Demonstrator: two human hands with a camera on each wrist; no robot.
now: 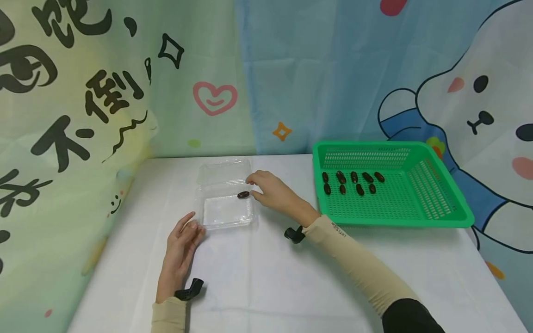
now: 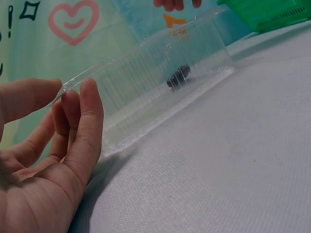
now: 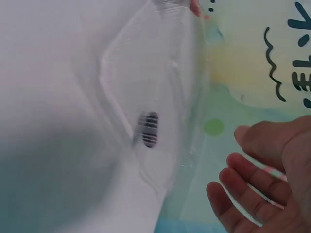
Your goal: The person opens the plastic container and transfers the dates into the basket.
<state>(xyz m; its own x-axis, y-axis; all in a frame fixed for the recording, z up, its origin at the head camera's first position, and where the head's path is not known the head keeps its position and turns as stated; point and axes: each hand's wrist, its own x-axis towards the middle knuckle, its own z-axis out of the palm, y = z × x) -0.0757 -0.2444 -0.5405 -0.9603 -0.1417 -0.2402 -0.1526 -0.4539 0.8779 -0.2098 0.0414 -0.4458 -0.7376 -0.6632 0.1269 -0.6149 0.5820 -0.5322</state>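
Observation:
A clear plastic box with its lid folded back lies on the white table. One dark brown, glossy oval, much like a date, sits inside near the far right corner; it shows through the wall in the left wrist view as a dark date. My left hand pinches the box's near left rim between thumb and finger, plain in the left wrist view. Over the box's right edge hovers my right hand. Seen from the right wrist, this hand has loosely bent fingers apart from the box, holding nothing.
To the right stands a green perforated basket, with several similar dark dates in two rows on the left of its floor. White cloth covers the table. A printed curtain hangs behind.

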